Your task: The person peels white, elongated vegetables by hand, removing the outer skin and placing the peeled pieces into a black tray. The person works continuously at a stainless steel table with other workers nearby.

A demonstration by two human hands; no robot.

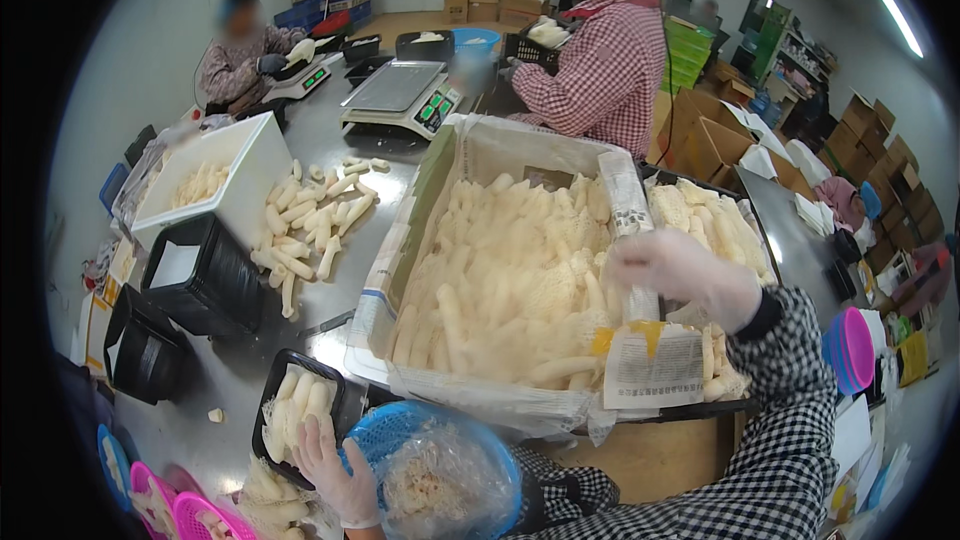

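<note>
My left hand (337, 465), in a thin clear glove, lies spread against the near end of a small black plastic tray (339, 397). The tray holds several pale bamboo fungus stalks (300, 401), and my fingers touch the lower ones. My gloved right hand (686, 270) is blurred over the paper-wrapped divider (626, 195) between two heaps. Whether it holds anything is unclear. A large paper-lined crate (375, 315) of bamboo fungus (510, 285) with net-like skirts lies in front of me. More fungus (712, 217) fills the black crate to its right.
A blue basket (375, 427) holds a plastic bag of scraps (442, 480). Loose stalks (307, 217), stacked black trays (202, 270), a white foam box (247, 165) and a scale (394, 86) occupy the steel table (330, 345). Co-workers (600, 67) stand or sit beyond.
</note>
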